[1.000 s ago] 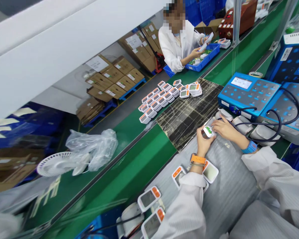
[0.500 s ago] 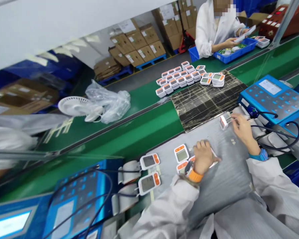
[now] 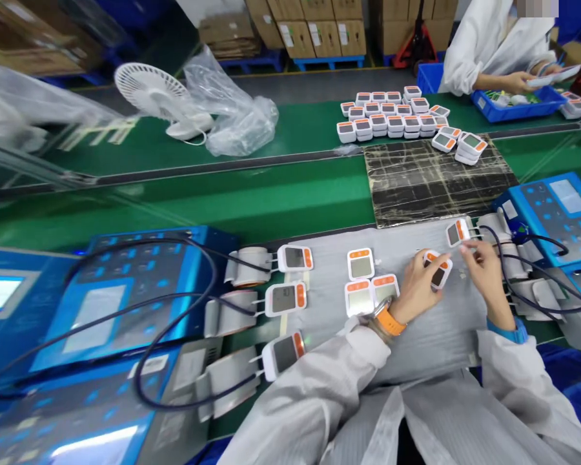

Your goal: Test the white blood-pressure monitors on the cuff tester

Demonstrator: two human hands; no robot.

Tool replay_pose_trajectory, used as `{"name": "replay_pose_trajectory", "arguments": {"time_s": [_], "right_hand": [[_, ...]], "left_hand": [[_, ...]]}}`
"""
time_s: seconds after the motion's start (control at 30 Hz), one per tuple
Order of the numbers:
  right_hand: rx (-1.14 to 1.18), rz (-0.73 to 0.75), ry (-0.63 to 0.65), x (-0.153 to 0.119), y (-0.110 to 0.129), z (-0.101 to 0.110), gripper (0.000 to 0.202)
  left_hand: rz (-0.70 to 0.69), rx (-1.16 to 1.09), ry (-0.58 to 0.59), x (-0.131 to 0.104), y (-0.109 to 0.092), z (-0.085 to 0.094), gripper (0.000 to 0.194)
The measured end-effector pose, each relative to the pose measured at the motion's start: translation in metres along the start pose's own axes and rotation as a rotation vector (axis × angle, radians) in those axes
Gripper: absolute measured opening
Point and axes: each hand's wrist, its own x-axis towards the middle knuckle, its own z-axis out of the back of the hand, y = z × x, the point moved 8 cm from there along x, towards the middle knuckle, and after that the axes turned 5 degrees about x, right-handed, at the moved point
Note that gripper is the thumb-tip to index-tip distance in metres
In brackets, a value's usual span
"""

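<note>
My left hand (image 3: 416, 290) grips a white blood pressure monitor (image 3: 438, 270) with orange buttons, tilted above the grey mat (image 3: 407, 349). Close to it, my right hand (image 3: 484, 268) has thumb and forefinger drawn together; what lies between them, if anything, is too small to make out. Just beyond those fingertips is another monitor (image 3: 458, 232), joined by thin tubes to a grey cuff (image 3: 496, 226). To the left of my left hand, three monitors lie face up, among them one with a pale screen (image 3: 361, 265).
On the left, three monitors (image 3: 285, 298) are tubed to wrapped cuffs (image 3: 232, 313) beside blue test units (image 3: 91, 316) with dark looping cables. Another blue unit (image 3: 566, 206) stands right. Across the green belt are rows of monitors (image 3: 377, 123), a fan (image 3: 150, 90) and a co-worker's hand (image 3: 516, 82).
My view has levelled and swung left. My left hand has raised a monitor from the mat toward my right hand. My right hand has shifted from the tube side to the monitor's near edge.
</note>
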Motion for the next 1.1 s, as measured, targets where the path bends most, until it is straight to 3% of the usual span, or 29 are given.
{"name": "replay_pose_trajectory", "arguments": {"time_s": [0.1,0.23,0.33,0.4,0.5,0.6,0.7,0.87,1.1], "right_hand": [[0.146,-0.090,0.176,-0.030,0.002,-0.018,0.045],[0.106,-0.165,0.041,-0.050,-0.011,-0.012,0.040],[0.110,-0.155,0.031,-0.055,-0.018,-0.005,0.034],[0.061,-0.095,-0.007,-0.051,-0.019,0.008,0.034],[-0.211,0.120,-0.067,-0.040,-0.017,0.026,0.033],[-0.490,0.315,0.062,-0.031,-0.027,0.019,0.033],[-0.574,0.399,0.136,-0.031,-0.040,0.012,0.038],[-0.514,0.410,0.071,-0.031,-0.037,0.017,0.031],[-0.494,0.384,0.105,-0.019,-0.030,0.020,0.030]], "left_hand": [[-0.004,-0.032,-0.002,0.007,-0.010,-0.008,0.105],[-0.042,-0.007,0.095,0.014,-0.024,-0.031,0.105],[0.019,-0.018,0.075,0.024,-0.018,-0.046,0.094],[0.057,-0.144,0.010,0.034,-0.011,-0.055,0.086],[0.072,-0.466,-0.062,0.048,0.001,-0.072,0.081],[0.108,-0.631,-0.036,0.055,0.015,-0.095,0.078],[0.131,-0.646,-0.002,0.052,0.026,-0.112,0.076],[0.104,-0.644,0.004,0.046,0.031,-0.119,0.080],[0.071,-0.653,0.000,0.046,0.029,-0.118,0.078]]}}
